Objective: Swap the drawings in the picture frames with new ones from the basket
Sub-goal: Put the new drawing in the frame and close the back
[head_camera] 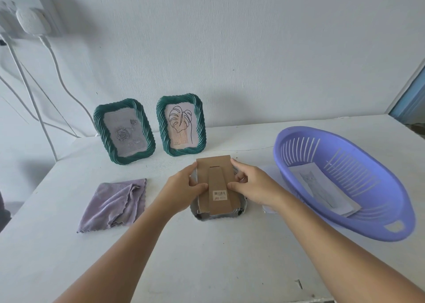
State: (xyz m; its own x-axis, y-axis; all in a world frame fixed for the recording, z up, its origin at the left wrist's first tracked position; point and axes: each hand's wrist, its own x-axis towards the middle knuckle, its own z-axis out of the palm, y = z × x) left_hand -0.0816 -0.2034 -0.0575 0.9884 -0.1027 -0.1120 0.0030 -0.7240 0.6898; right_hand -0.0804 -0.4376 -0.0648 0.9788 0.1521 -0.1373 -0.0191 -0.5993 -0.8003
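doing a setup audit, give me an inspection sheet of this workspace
surface: white table, a small dark mark near its front edge
job's things: two green frames upright by the wall; third frame face down; drawing in basket
clutter: purple cloth
hands: left hand and right hand hold the cardboard backing
cables: white cables from wall plugs, far left
surroundings: white wall

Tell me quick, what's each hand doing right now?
Left hand: grips the cardboard backing on its left edge.
Right hand: grips the same backing on its right edge.
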